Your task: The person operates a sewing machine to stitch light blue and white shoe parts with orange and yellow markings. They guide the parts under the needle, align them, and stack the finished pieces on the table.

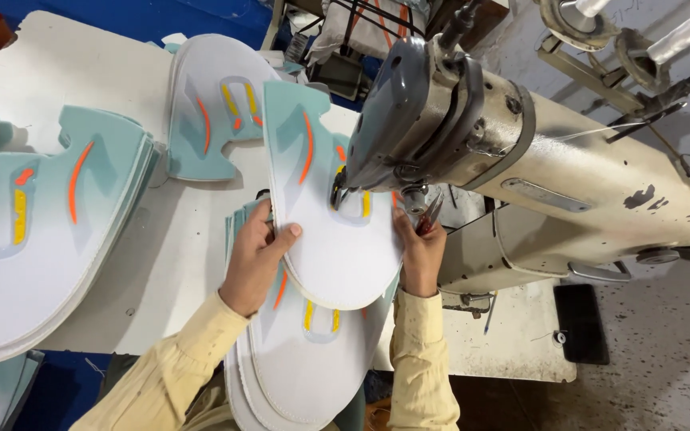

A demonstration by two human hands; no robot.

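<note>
A white and teal shoe upper piece (331,239) with orange and yellow marks lies under the head of a worn cream sewing machine (473,136). My left hand (255,257) grips its left edge, thumb on top. My right hand (422,249) presses its right edge beside the needle and holds small red-handled snips (430,215). The needle area is hidden by the machine head. More matching pieces (305,359) lie stacked under it toward my lap.
A tall stack of the same pieces (33,239) sits at the left on the white table (169,263). Another pair of pieces (213,108) lies behind. Thread cones (684,32) stand at the top right. A grey floor (664,367) shows at the right.
</note>
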